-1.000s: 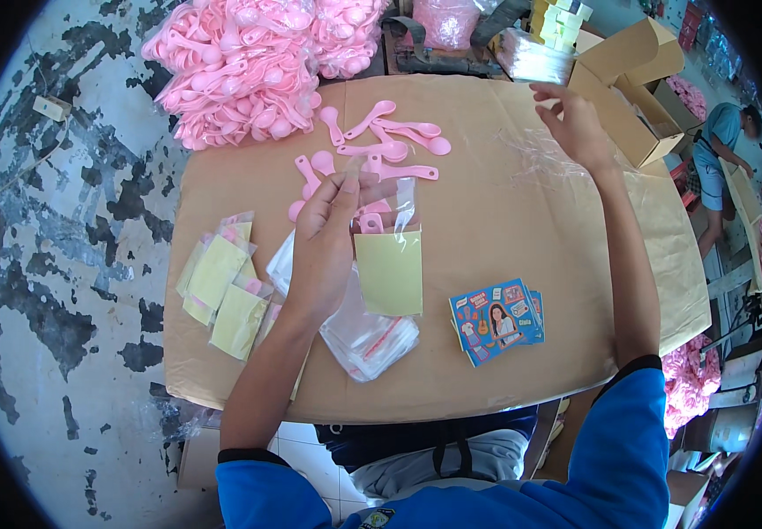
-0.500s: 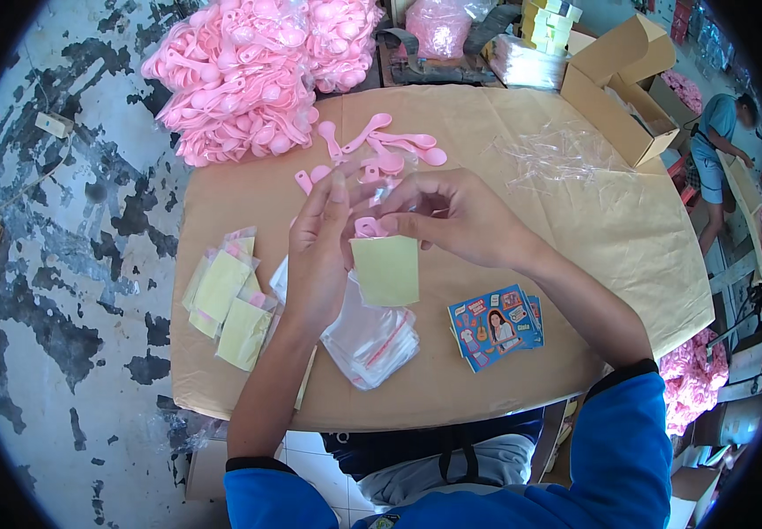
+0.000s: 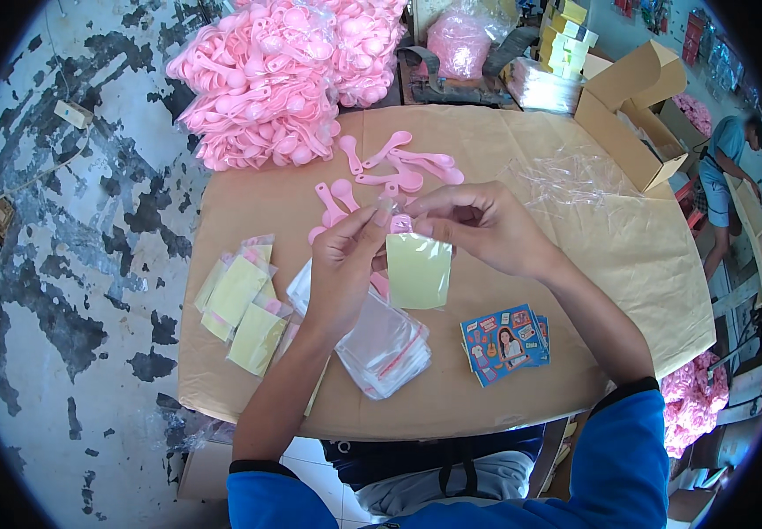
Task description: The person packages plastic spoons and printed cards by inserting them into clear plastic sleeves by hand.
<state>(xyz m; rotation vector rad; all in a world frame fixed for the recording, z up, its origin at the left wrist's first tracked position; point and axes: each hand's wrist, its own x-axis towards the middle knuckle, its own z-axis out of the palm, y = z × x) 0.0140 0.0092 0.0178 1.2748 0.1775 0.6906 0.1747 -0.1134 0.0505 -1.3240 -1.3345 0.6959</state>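
A small clear plastic bag [image 3: 419,273] hangs upright above the middle of the table. Inside it are a pale yellow-green card and a pink plastic spoon, whose handle end [image 3: 400,224] shows above the card. My left hand [image 3: 347,256] pinches the bag's upper left corner. At the top right, the fingers of my right hand [image 3: 487,225] are closed on the bag's mouth. Under my left wrist lies a stack of flat clear bags [image 3: 385,348]. Loose pink spoons [image 3: 399,179] are scattered just beyond my hands.
Filled bags with yellow-green cards [image 3: 244,309] lie at the left. Blue printed cards [image 3: 497,342] are stacked at right. Large sacks of pink spoons [image 3: 262,84] stand far left; crumpled clear film [image 3: 566,181] and an open cardboard box [image 3: 632,123] are far right. Another person [image 3: 723,167] works beyond.
My view has shifted a little. The bag with card and spoon has moved slightly right, and my fingertips have come closer together at its top edge.
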